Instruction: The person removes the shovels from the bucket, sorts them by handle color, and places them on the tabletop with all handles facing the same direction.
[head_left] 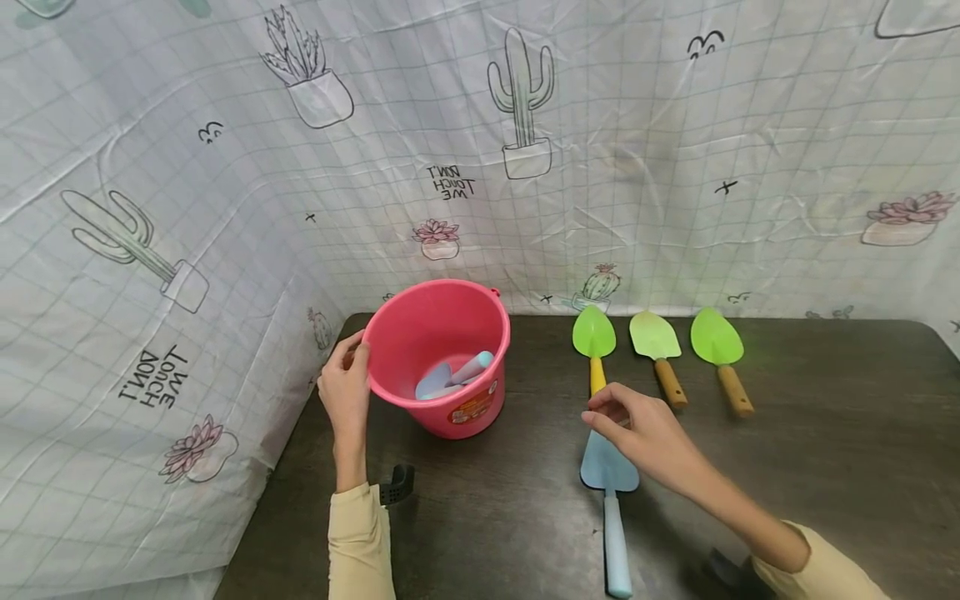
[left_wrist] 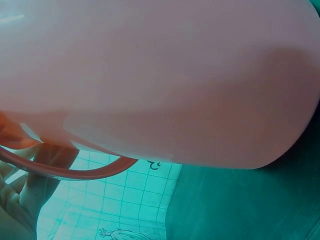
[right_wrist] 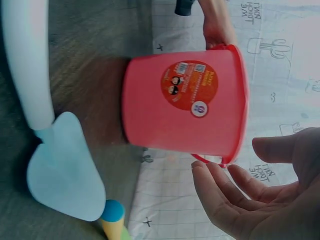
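A pink bucket (head_left: 435, 337) stands on the dark table, and my left hand (head_left: 346, 385) pinches its rim on the left side. Inside the bucket lie pale blue hand tools, one with a light handle (head_left: 474, 367). In the head view, my right hand (head_left: 637, 433) is over the blade end of a light blue trowel (head_left: 609, 467), its thumb and fingers apart and nothing between them. The right wrist view shows that hand (right_wrist: 260, 200) with loosely bent fingers. Just beyond it lies a green trowel with a yellow handle (head_left: 596, 375), its handle end hidden by the hand.
Two more green trowels with wooden handles (head_left: 670, 383) (head_left: 733, 392) lie at the back right of the table (head_left: 825, 433). A white curtain (head_left: 645, 150) with cactus drawings hangs behind and to the left. The bucket's red carrying handle (left_wrist: 90, 173) hangs at its side in the left wrist view.
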